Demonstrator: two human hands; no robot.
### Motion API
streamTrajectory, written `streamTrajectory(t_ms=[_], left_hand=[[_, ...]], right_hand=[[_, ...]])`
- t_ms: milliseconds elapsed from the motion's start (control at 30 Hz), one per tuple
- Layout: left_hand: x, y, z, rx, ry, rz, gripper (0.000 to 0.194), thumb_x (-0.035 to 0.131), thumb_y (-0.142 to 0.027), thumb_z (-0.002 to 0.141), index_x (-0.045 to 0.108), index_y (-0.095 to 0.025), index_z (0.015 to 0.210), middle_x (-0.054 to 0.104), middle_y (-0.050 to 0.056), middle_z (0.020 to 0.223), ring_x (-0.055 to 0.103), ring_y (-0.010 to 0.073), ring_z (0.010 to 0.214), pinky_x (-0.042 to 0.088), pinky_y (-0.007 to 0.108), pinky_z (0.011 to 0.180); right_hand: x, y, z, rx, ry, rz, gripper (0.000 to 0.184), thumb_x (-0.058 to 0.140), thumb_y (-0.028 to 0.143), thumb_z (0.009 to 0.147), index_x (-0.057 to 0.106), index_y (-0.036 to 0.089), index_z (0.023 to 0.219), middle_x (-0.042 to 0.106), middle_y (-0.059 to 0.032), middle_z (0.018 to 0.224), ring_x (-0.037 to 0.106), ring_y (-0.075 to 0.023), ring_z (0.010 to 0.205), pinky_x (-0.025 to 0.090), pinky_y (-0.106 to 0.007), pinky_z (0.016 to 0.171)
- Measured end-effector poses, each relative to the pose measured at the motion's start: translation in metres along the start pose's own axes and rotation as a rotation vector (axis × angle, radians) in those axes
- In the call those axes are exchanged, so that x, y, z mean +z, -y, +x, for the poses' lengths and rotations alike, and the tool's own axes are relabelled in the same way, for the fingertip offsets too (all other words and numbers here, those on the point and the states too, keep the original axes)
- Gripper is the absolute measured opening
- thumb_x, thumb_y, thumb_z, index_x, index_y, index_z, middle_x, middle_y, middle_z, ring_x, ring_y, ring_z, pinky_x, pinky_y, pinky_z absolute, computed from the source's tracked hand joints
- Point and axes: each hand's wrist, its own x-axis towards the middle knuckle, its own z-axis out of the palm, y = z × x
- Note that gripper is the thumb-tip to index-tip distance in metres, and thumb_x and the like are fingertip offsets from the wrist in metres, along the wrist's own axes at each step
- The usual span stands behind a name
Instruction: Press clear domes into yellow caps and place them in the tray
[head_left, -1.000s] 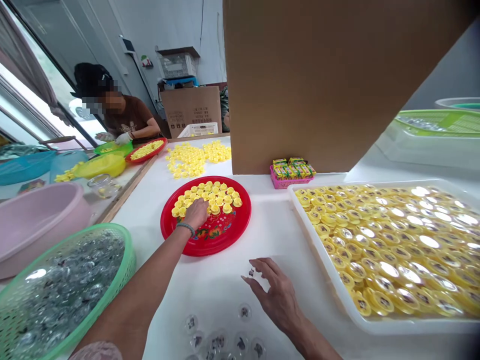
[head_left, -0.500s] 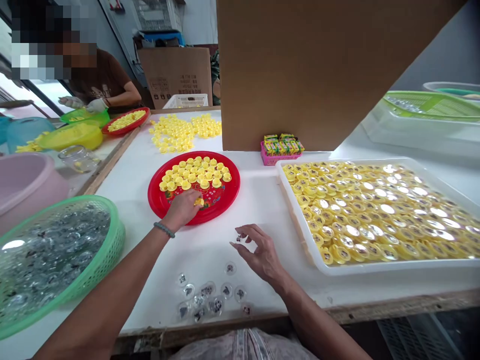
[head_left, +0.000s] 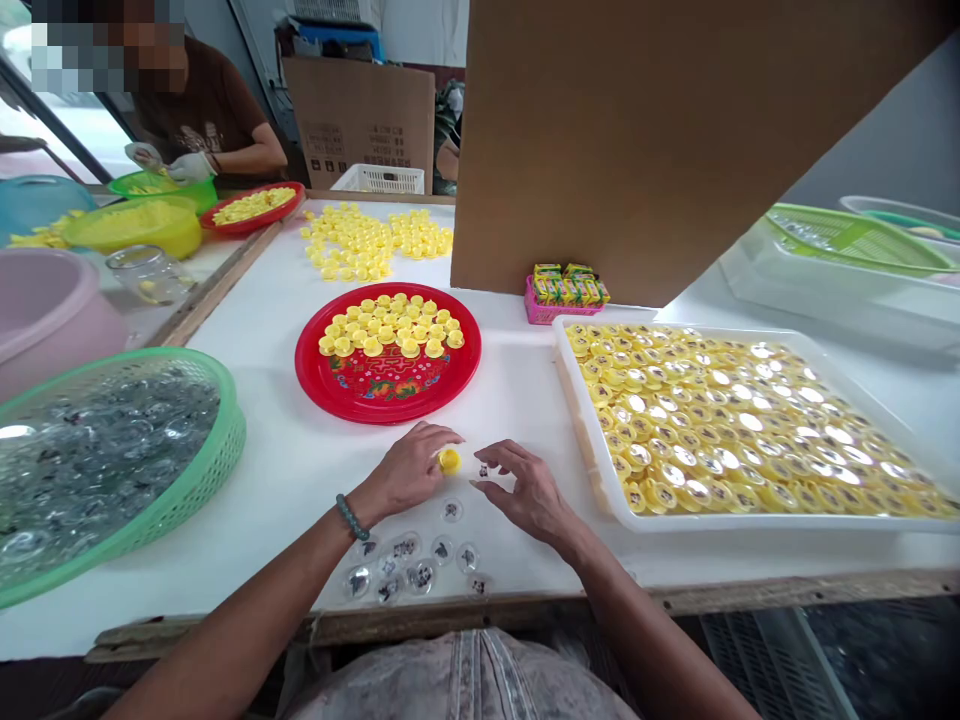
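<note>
Between thumb and fingers, my left hand (head_left: pixel 409 468) grips a small round yellow cap-like piece (head_left: pixel 448 461) just above the white table. Facing it, my right hand (head_left: pixel 525 492) pinches a clear disc with a dark printed figure (head_left: pixel 484 470). The two pieces are close but apart. Several more clear printed discs (head_left: pixel 421 575) lie loose near the table's front edge, below my hands. Behind my left hand is a red plate (head_left: pixel 322 392) with a flower pattern, and many yellow pieces (head_left: pixel 390 325) stand on its far half.
At right stands a white tray (head_left: pixel 720 523) packed with yellow pieces under shiny discs. A green basket (head_left: pixel 232 420) of clear discs sits at left. A cardboard sheet (head_left: pixel 600 140) rises behind a pink basket (head_left: pixel 551 312) of small packets. A gloved co-worker (head_left: pixel 225 110) works at far left.
My left hand has moved from the red plate towards the right and nearer to me, bringing a yellow piece beside my right hand. My right hand still holds the disc.
</note>
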Motion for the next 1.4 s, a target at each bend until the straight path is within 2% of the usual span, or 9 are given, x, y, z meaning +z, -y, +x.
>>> streamTrajectory(t_ms=[67,167,267,400,500,733,1067,1267,1400], left_hand=[[0.007,0.001,-0.008,-0.147,-0.106,-0.036,0.047,0.058,-0.014,0.070,0.053,-0.019,0.115,0.059,0.007,0.114,0.052,0.0211,0.101,0.044,0.034,0.086],[0.019,0.006,-0.013,-0.254,-0.128,-0.075,0.037,0.063,-0.023,0.070,0.058,-0.018,0.106,0.063,0.006,0.102,0.056,0.0207,0.089,0.046,0.033,0.078],[0.028,0.014,-0.010,-0.253,-0.111,-0.135,0.022,0.060,-0.016,0.070,0.064,-0.018,0.092,0.065,0.004,0.092,0.057,0.0179,0.082,0.046,0.028,0.072],[0.030,0.019,-0.002,-0.219,-0.101,-0.215,0.019,0.058,-0.010,0.069,0.068,-0.019,0.083,0.066,0.003,0.088,0.057,0.0147,0.074,0.044,0.024,0.065],[0.031,0.018,0.000,-0.227,-0.122,-0.264,0.017,0.060,-0.011,0.069,0.069,-0.018,0.081,0.067,0.003,0.083,0.057,0.0136,0.070,0.043,0.023,0.063],[0.035,0.014,-0.002,-0.289,-0.167,-0.338,0.015,0.058,-0.013,0.073,0.070,-0.019,0.080,0.070,0.003,0.082,0.062,0.0147,0.074,0.046,0.024,0.071],[0.038,0.012,0.001,-0.388,-0.181,-0.411,0.020,0.054,-0.014,0.073,0.072,-0.020,0.081,0.073,0.003,0.084,0.065,0.0156,0.077,0.047,0.026,0.074],[0.040,0.007,0.000,-0.536,-0.082,-0.759,0.017,0.059,-0.028,0.073,0.068,-0.018,0.082,0.066,0.000,0.063,0.057,0.0124,0.054,0.045,0.024,0.054],[0.045,0.001,0.004,-0.670,-0.148,-0.921,0.021,0.070,-0.033,0.063,0.062,-0.016,0.073,0.060,-0.002,0.056,0.054,0.0109,0.049,0.045,0.024,0.050]], right_hand=[[-0.001,-0.002,0.004,-0.006,0.031,-0.028,0.029,0.064,0.018,0.076,0.061,0.021,0.105,0.062,-0.0040,0.097,0.058,-0.0128,0.073,0.047,-0.024,0.062],[-0.002,-0.005,0.014,-0.053,0.092,-0.071,0.030,0.063,0.017,0.077,0.061,0.021,0.107,0.062,-0.0044,0.101,0.057,-0.0113,0.068,0.045,-0.023,0.058],[-0.002,-0.006,0.027,-0.126,0.158,-0.118,0.030,0.063,0.015,0.078,0.061,0.020,0.107,0.063,-0.0047,0.100,0.059,-0.0131,0.076,0.046,-0.023,0.064],[-0.003,-0.007,0.040,-0.182,0.255,-0.209,0.026,0.062,0.014,0.079,0.063,0.020,0.104,0.064,-0.0050,0.096,0.060,-0.0152,0.085,0.045,-0.025,0.074],[-0.003,-0.006,0.042,-0.174,0.314,-0.264,0.021,0.063,0.014,0.079,0.064,0.020,0.100,0.064,-0.0046,0.094,0.061,-0.0152,0.085,0.044,-0.025,0.075],[0.004,-0.001,0.038,-0.070,0.324,-0.431,0.010,0.064,0.016,0.079,0.066,0.018,0.089,0.062,-0.0027,0.082,0.059,-0.0138,0.074,0.038,-0.022,0.066],[0.010,-0.007,0.039,-0.140,0.362,-0.505,0.009,0.061,0.012,0.080,0.063,0.017,0.074,0.058,-0.0014,0.073,0.054,-0.0113,0.066,0.032,-0.021,0.058],[0.007,-0.004,0.044,-0.051,0.369,-0.407,0.007,0.064,0.011,0.077,0.068,0.018,0.075,0.060,-0.0007,0.074,0.056,-0.0102,0.065,0.033,-0.020,0.057],[0.006,-0.002,0.045,-0.002,0.374,-0.355,0.004,0.065,0.014,0.076,0.067,0.017,0.074,0.060,-0.0010,0.073,0.056,-0.0106,0.066,0.033,-0.019,0.056]])
